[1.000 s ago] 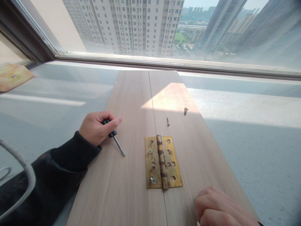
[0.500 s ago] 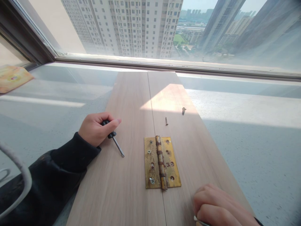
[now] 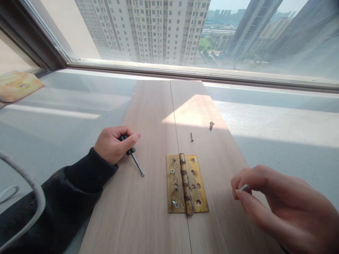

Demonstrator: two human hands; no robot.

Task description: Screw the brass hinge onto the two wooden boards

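My left hand (image 3: 113, 143) is closed around the black handle of a screwdriver (image 3: 137, 164), whose metal shaft slants down toward the wooden boards. Between thumb and fingers of my right hand (image 3: 280, 204) is a small silvery screw (image 3: 245, 187), mostly hidden by the fingertips. A worn, rusty brass hinge (image 3: 187, 184) lies unfolded across the seam of two boards, between my hands. Cross-head screws (image 3: 172, 171) show in its left leaf; the holes of its right leaf (image 3: 198, 186) hold no visible screw heads. Beyond the hinge lie a loose screw (image 3: 191, 137) and a small cluster of screws (image 3: 211, 126).
The pale wooden boards (image 3: 148, 116) rest on a speckled white sill (image 3: 265, 123) below a window. At the left are a white cable (image 3: 39, 201) and an orange-yellow patterned item (image 3: 21, 86).
My right hand has risen from the lower edge and turned, bringing the silvery screw into view between its fingers. My left hand keeps the screwdriver; the whole view has shifted slightly.
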